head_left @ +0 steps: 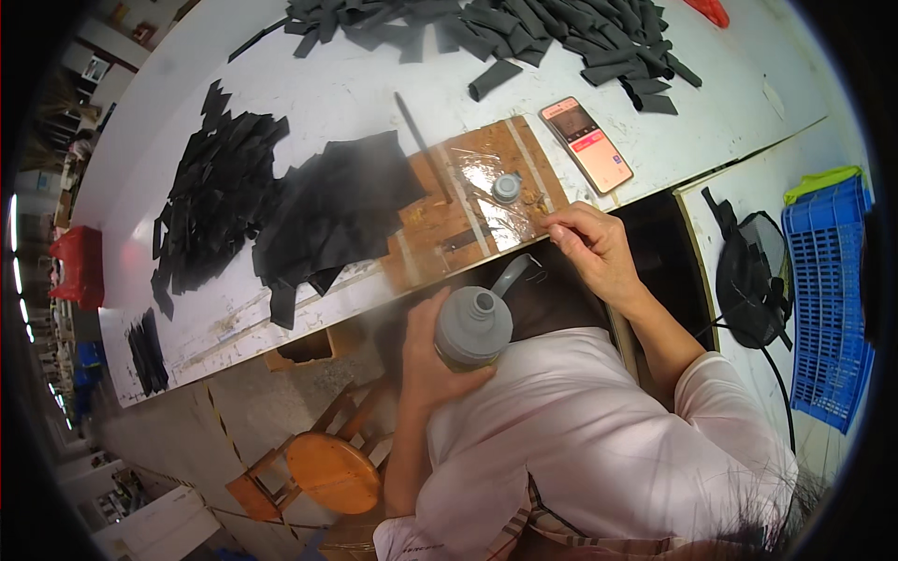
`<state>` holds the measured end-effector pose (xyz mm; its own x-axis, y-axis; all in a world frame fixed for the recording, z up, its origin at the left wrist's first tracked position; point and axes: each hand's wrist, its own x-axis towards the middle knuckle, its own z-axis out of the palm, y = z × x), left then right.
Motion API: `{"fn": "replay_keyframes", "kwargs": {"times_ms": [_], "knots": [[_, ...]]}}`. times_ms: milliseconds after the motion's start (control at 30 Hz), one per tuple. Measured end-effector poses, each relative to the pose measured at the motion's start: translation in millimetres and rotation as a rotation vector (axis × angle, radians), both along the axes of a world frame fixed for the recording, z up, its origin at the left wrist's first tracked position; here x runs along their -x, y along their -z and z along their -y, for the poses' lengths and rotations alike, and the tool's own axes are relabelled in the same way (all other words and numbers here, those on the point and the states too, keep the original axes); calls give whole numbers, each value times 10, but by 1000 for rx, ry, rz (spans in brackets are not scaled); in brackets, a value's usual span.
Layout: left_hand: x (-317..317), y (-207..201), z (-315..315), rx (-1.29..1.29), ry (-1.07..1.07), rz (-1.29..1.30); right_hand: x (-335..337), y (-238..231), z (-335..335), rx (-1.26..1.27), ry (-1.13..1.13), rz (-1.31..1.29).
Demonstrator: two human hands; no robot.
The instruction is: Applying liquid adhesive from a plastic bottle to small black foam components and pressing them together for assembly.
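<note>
My left hand (423, 353) is wrapped round a grey bottle (472, 332), held upright in front of my body. Its neck is uncapped, and a curved grey strip (514, 273) sticks out beside it. A grey cap (506, 188) sits on a brown board (440, 234) partly covered with clear tape. At the board's near right edge, my right hand (599, 248) has thumb and forefinger pinched together; whatever may be between them is too small to name. A thin dark stick (423, 145) lies across the board, next to dark cloth pieces (327, 210).
Black strips (220, 192) lie in a heap at the left, with rolled dark pieces (524, 23) at the far side. Right of the board rests a phone (587, 145). A blue basket (825, 299) and black bag (751, 280) stand right; a wooden stool (334, 470) is lower left.
</note>
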<state>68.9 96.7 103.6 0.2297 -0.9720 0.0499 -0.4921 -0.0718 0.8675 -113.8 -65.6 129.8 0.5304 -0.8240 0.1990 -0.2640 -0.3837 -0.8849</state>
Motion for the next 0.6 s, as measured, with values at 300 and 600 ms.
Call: {"fn": "replay_keyframes", "kwargs": {"times_ms": [300, 600], "knots": [[97, 23, 93, -31, 14, -2, -282, 173, 466, 443, -117, -288], [140, 51, 96, -65, 4, 60, -476, 237, 441, 525, -194, -503]]}}
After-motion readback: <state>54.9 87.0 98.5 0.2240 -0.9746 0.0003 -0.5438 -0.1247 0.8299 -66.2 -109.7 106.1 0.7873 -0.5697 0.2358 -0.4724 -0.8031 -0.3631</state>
